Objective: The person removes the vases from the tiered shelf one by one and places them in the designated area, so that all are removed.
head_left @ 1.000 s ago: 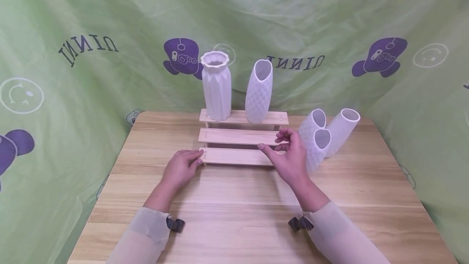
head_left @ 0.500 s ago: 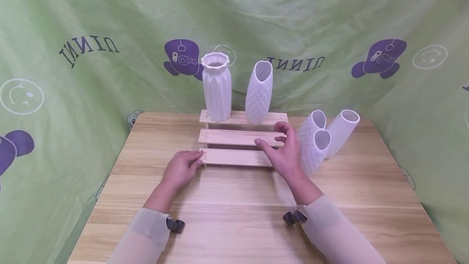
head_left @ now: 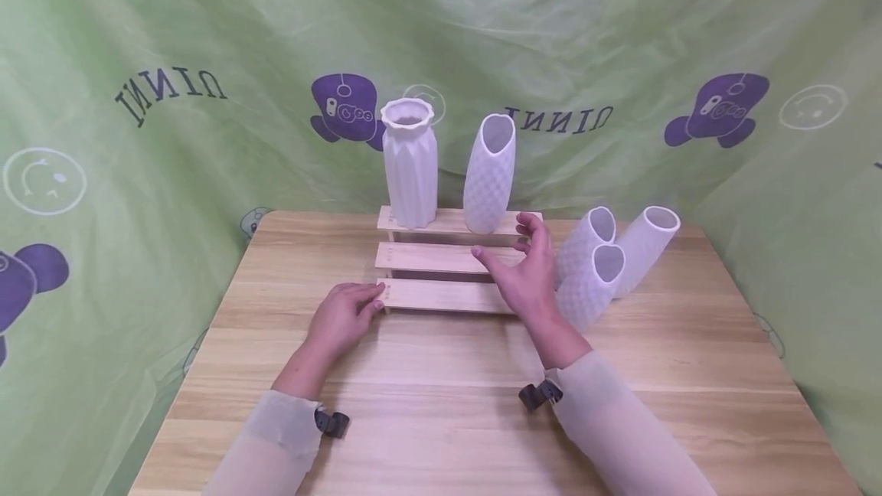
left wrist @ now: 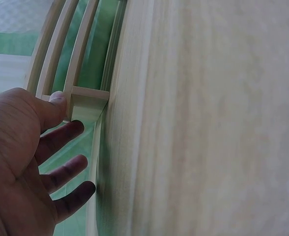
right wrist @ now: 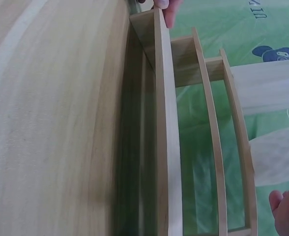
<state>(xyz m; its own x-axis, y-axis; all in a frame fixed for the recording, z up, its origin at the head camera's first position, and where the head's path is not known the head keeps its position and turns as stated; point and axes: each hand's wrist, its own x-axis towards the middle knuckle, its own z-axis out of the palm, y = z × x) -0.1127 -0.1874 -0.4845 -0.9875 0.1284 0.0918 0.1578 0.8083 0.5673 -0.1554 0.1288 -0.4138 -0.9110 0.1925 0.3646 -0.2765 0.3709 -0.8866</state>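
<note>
A three-step wooden display stand (head_left: pixel 441 295) stands on the table. My left hand (head_left: pixel 344 316) pinches the left end of its lowest board; the left wrist view shows thumb and forefinger at the board's corner, other fingers apart. My right hand (head_left: pixel 527 278) hovers over the stand's right end, thumb and fingers spread, holding nothing. On the top step stand a white fluted vase (head_left: pixel 411 174) with a wavy rim and, to its right, a white diamond-textured vase (head_left: pixel 489 182). The right hand is just in front of and below that second vase.
Right of the stand, three more white vases cluster on the table: a textured one (head_left: pixel 584 239) behind, another textured one (head_left: pixel 586 297) in front, and a smoother one (head_left: pixel 637 259) at right. A green printed curtain (head_left: pixel 586 37) surrounds the wooden table (head_left: pixel 441 419).
My right hand has moved left and farther back, away from the vases on the table and toward the top step. The left hand and the stand have stayed put.
</note>
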